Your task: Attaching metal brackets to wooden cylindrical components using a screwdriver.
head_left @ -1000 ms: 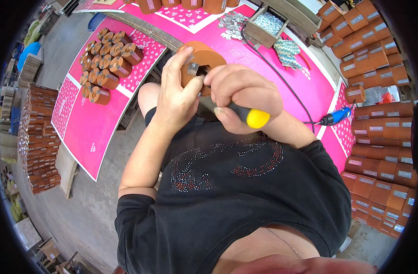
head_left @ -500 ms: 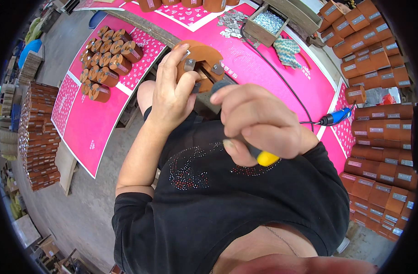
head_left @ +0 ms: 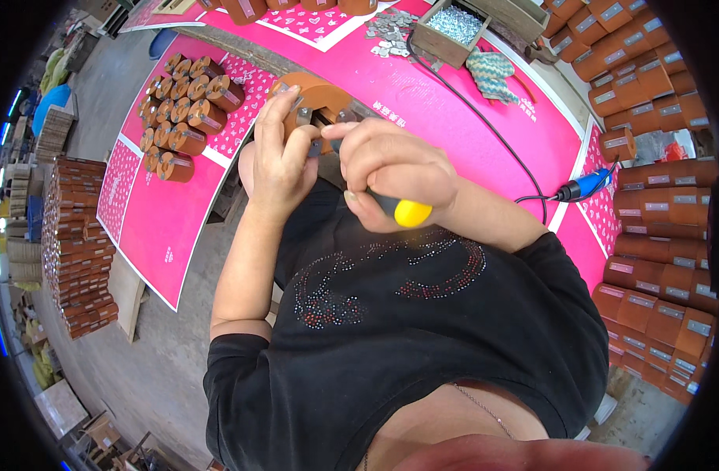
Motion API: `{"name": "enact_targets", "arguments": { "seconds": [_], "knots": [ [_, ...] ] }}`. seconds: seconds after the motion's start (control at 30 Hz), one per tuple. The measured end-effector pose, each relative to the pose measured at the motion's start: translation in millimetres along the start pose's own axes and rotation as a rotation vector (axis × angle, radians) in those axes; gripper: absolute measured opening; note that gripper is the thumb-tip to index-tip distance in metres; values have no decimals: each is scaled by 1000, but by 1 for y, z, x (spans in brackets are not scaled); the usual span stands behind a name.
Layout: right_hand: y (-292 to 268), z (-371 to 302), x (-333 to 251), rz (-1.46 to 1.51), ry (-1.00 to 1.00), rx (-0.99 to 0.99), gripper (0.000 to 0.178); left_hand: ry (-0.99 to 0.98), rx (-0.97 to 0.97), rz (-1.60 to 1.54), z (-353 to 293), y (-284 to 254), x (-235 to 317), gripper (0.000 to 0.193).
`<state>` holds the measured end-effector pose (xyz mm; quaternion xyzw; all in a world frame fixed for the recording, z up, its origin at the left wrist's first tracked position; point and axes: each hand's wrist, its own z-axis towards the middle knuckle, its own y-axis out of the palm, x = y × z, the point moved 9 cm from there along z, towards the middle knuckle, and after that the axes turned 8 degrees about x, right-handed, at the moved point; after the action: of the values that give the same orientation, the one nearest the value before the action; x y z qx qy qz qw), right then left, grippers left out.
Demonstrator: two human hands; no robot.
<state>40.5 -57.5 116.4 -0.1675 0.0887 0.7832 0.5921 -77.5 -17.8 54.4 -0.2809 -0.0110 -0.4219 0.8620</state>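
Observation:
A round orange-brown piece (head_left: 325, 93) with an open slot and small grey metal tabs is held at the edge of the pink-covered table. My left hand (head_left: 281, 161) grips its left side, fingers bent over the rim and the tabs. In my right hand (head_left: 403, 169) is a screwdriver, its dark handle ending in a yellow butt (head_left: 413, 213). The fist is wrapped round the handle, with the index finger pointing along it toward the slot. My right fingers hide the screwdriver's shaft and tip, close beside my left fingertips.
Several finished-looking brown cylinders (head_left: 188, 140) stand grouped on the left pink sheet. A wooden box of small screws (head_left: 456, 33), loose metal plates (head_left: 391, 33) and a knitted glove (head_left: 491, 77) lie at the back. A black cable (head_left: 485, 125) crosses the table to a blue connector (head_left: 585, 185). Brown blocks (head_left: 664, 294) are stacked at right.
My right hand with the screwdriver has moved left, closer to my left hand and the round piece. The shaft, visible before, is now covered. The whole view has shifted slightly.

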Motion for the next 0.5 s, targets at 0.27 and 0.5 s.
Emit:
{"name": "enact_targets", "arguments": {
  "seconds": [0.27, 0.5],
  "knots": [
    [-35, -2, 24, 280, 218, 312, 17, -95, 49, 29, -2, -3, -9, 32],
    [-27, 25, -38, 55, 33, 45, 24, -185, -31, -4, -2, -2, -16, 37]
  ]
}}
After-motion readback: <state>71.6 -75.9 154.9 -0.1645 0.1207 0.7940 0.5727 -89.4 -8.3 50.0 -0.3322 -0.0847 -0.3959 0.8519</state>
